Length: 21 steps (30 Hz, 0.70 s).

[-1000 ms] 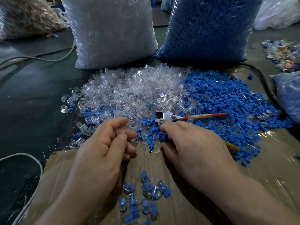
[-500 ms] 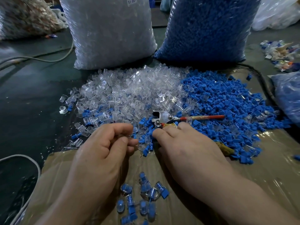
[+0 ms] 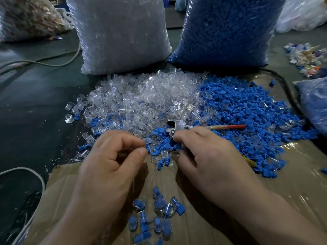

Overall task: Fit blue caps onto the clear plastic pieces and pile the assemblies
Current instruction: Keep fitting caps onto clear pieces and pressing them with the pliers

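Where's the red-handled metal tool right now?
In the head view, the red-handled tool lies where clear pieces meet blue caps, just beyond the right hand.

A heap of clear plastic pieces point(image 3: 141, 96) is glinting, glassy and smooth. Beside it, a heap of blue caps point(image 3: 247, 106) is looking like matt, opaque plastic. Nearer, the assemblies point(image 3: 155, 213) are showing blue plastic through glossy transparent shells. Brown cardboard point(image 3: 300, 183) is lying beneath, shining under a wrinkled, glossy film. A tool point(image 3: 178, 125) is showing a dull grey metal head and a smooth red handle point(image 3: 233, 126). Behind, a clear sack point(image 3: 122, 32) and a blue sack point(image 3: 224, 29) are standing, both of thin, crinkled, shiny plastic film. The dark green surface point(image 3: 35, 112) is looking smooth and faintly glossy.
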Motion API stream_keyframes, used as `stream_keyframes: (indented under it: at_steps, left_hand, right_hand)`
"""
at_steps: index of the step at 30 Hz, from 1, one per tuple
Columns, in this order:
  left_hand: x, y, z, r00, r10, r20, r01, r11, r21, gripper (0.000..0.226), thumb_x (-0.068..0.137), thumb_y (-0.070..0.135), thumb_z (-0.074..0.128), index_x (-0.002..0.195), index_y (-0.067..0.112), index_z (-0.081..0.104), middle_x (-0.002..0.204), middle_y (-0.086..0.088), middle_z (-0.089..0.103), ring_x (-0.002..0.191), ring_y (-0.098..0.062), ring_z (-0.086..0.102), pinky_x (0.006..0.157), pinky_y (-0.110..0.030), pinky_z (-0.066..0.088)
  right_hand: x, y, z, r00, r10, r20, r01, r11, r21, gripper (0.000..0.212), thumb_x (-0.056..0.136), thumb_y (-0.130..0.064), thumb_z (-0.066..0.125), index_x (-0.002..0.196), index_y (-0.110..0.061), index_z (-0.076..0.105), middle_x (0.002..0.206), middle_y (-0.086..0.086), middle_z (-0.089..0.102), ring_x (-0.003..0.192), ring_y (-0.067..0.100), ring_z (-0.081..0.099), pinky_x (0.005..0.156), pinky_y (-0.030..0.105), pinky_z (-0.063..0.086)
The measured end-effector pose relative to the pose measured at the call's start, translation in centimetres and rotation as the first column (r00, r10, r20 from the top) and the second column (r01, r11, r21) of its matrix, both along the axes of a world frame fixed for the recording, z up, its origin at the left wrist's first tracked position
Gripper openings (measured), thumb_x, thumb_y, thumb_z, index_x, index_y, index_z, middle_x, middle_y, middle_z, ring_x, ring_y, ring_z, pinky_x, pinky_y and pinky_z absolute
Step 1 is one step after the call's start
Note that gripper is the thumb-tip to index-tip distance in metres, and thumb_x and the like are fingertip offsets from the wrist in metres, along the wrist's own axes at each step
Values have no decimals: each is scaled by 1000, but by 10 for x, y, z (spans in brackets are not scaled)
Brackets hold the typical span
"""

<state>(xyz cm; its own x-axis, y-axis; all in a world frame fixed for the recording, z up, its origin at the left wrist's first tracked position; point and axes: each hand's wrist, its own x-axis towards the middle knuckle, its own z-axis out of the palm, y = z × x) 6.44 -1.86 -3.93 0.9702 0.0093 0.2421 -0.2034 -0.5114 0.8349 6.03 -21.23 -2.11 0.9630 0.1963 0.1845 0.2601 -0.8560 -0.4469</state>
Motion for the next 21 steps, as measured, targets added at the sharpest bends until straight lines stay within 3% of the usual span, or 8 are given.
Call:
stream_keyframes:
  at_steps: [3, 5, 7, 9, 11, 14, 17, 21]
  left_hand:
    - [-1, -2, 4, 995, -3, -95, -13, 985, -171, 30, 64, 59, 63, 88, 42, 71, 75, 12, 70, 63, -1, 63, 59, -27, 50]
    - [-2, -4, 3, 985, -58, -163, 5, 951, -311, 37, 58, 58, 67, 86, 36, 73, 66, -1, 70, 56, -10, 64, 51, -24, 52]
    - [-1, -6, 1, 976, -90, -201, 5, 923, -385, 41, 55, 56, 69, 87, 31, 74, 66, -6, 70, 56, -13, 66, 50, -21, 52]
    - [-1, -7, 1, 971, -114, -209, 16, 908, -420, 41, 55, 54, 71, 87, 29, 74, 68, -6, 71, 58, -14, 68, 51, -21, 53]
    - [0, -7, -2, 971, -119, -209, 22, 910, -415, 39, 55, 55, 71, 85, 30, 74, 69, -5, 71, 59, -14, 68, 51, -21, 52]
    - [0, -8, -5, 968, -118, -220, 29, 928, -372, 37, 59, 58, 72, 86, 33, 73, 66, -4, 70, 55, -14, 64, 50, -23, 50]
    - [0, -7, -8, 966, -111, -235, 25, 940, -342, 32, 67, 56, 83, 87, 35, 72, 66, 0, 70, 54, -12, 63, 52, -25, 49]
    - [-1, -6, -9, 963, -127, -237, 41, 940, -339, 48, 56, 65, 83, 91, 34, 72, 70, 0, 71, 58, -14, 65, 56, -30, 51]
  right_hand:
    - [-4, 1, 2, 998, -45, -38, 53, 966, 254, 20, 87, -34, 51, 99, -34, 66, 93, -17, 61, 91, 0, 54, 78, 18, 47]
    - [-6, 3, 5, 985, -30, -169, 108, 873, 476, 14, 87, -29, 60, 92, -37, 69, 88, -17, 67, 84, 0, 63, 76, 20, 53]
    - [-8, 5, 8, 930, 83, -359, 211, 678, 704, 17, 88, -19, 65, 89, -36, 70, 77, -3, 71, 65, 12, 68, 65, 33, 61]
    - [-8, 8, 11, 879, 166, -447, 309, 515, 800, 20, 87, -9, 67, 86, -28, 72, 69, 13, 68, 59, 24, 65, 64, 44, 59]
    - [-7, 8, 10, 867, 188, -461, 328, 480, 814, 22, 85, -3, 68, 84, -25, 73, 71, 15, 68, 62, 26, 63, 68, 48, 58]
    - [-8, 9, 5, 900, 164, -403, 215, 638, 739, 23, 87, -13, 69, 92, -35, 70, 81, -2, 72, 71, 16, 68, 73, 40, 60]
    - [-11, 9, 2, 976, 72, -204, 50, 842, 537, 18, 89, -33, 66, 102, -43, 59, 97, -25, 63, 90, -3, 60, 76, 17, 51]
    - [-12, 12, 0, 997, 79, -27, -62, 915, 400, 6, 93, -39, 58, 97, -35, 59, 92, -20, 59, 93, -1, 55, 78, 16, 42]
